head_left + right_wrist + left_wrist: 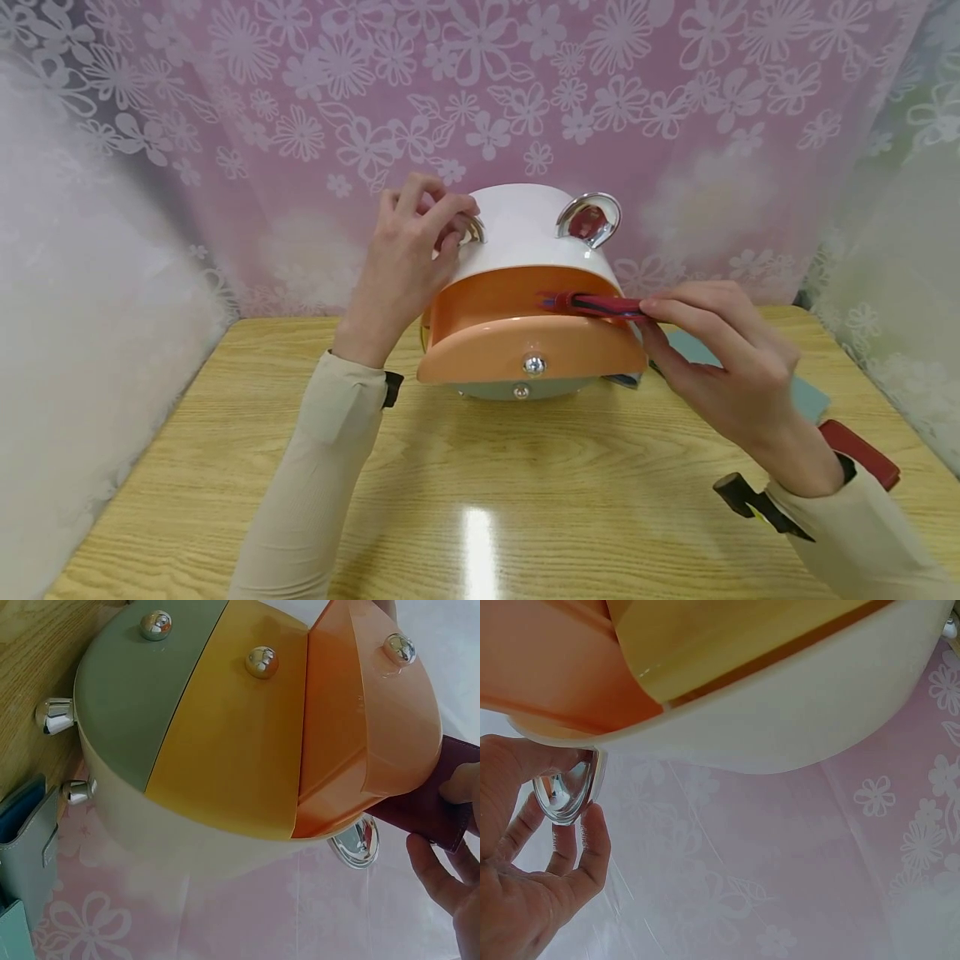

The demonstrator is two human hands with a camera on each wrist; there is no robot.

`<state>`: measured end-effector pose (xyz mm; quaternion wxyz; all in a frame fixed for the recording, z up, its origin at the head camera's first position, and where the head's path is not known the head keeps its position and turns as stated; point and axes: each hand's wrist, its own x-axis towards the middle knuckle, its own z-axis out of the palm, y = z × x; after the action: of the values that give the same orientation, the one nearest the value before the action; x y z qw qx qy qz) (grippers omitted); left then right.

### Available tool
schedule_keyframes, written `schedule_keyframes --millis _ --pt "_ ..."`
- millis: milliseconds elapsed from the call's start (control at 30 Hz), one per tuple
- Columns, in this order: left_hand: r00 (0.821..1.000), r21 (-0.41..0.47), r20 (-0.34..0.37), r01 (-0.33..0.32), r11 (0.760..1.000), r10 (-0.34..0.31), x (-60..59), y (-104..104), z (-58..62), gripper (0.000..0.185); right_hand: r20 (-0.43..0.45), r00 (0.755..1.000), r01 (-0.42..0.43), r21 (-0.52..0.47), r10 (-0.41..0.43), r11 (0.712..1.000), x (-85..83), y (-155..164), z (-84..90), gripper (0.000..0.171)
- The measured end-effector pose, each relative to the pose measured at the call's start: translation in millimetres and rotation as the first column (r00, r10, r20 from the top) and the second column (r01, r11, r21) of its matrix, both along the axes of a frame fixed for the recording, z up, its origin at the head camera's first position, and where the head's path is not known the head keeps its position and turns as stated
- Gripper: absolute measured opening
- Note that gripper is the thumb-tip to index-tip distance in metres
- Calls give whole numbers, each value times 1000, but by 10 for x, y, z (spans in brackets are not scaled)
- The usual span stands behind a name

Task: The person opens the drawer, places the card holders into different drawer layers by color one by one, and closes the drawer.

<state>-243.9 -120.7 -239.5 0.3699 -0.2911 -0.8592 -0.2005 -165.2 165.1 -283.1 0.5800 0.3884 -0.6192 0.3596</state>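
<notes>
A round white desktop drawer box (521, 218) with two mirrored silver ears stands on the table. Its orange top drawer (480, 354) is pulled out, while the yellow drawer (236, 724) and the green drawer (154, 686) below are closed. My left hand (408, 250) grips the left silver ear (566, 791) between thumb and fingers. Pinched in my right hand (738, 358) is a dark red wallet (603, 306), seen edge-on in the head view. Its far end reaches over the open drawer. In the right wrist view this wallet (420, 806) is partly hidden behind the drawer front.
To the right on the wooden table (465, 467) lie a light teal wallet (808, 402) and a red wallet (862, 454). A grey-green wallet (34, 859) stands partly open near the box. Flowered pink cloth (487, 92) hangs behind.
</notes>
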Motion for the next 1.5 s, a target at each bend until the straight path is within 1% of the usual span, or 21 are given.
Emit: schedule_keyframes --millis 267,667,933,1100,1267,1367,1500 --pt "1000 9 6 1 1000 -1 -2 7 4 22 68 997 23 62 -27 998 -7 43 -30 32" --pt "1000 10 6 2 1000 -2 4 9 6 23 66 997 26 73 -31 997 7 30 -22 29" --pt "1000 8 15 -1 1000 1 2 6 6 22 94 995 4 93 -12 996 30 21 -6 32" --pt "1000 4 9 -2 1000 2 5 2 5 22 100 995 -19 110 8 994 32 -1 9 30" --pt "1000 5 17 -7 1000 7 5 1 1 23 112 994 -6 150 -11 989 29 -6 6 30" --pt "1000 5 22 -11 1000 11 5 3 0 23 120 993 -4 157 -15 988 26 -5 0 31" --pt "1000 8 25 -10 1000 10 8 7 9 23 133 991 -30 161 8 987 18 -8 -2 32"
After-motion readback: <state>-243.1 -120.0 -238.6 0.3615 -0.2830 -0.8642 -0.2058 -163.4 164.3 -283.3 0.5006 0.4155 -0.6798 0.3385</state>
